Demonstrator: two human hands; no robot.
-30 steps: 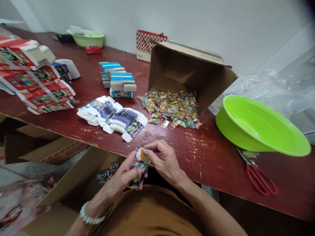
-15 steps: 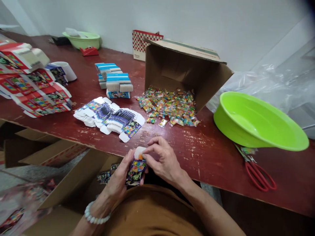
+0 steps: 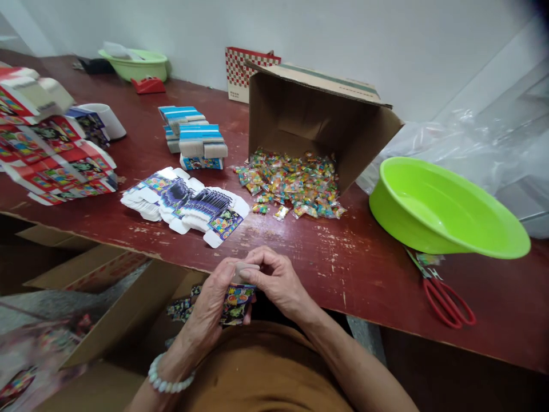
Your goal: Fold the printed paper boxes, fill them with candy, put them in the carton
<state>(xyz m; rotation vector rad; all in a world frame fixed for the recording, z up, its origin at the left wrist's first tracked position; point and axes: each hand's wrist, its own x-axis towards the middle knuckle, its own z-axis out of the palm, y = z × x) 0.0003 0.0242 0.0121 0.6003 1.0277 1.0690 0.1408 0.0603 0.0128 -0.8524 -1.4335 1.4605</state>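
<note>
The scene is evenly and fairly softly lit, with a pale whitish glare on the worktop [image 3: 338, 252] just in front of the candy packets [image 3: 295, 183]. The inside of the cardboard box [image 3: 300, 117] falls into brown shade, and the space below the worktop's near edge is darker still. Small bright reflections sit in the green basin [image 3: 454, 200] and on the clear plastic [image 3: 450, 140]. Wide-angle distortion stretches the basin and bows the worktop's edge. The lower left is smeared and soft, and the upper right corner is darkened.
</note>
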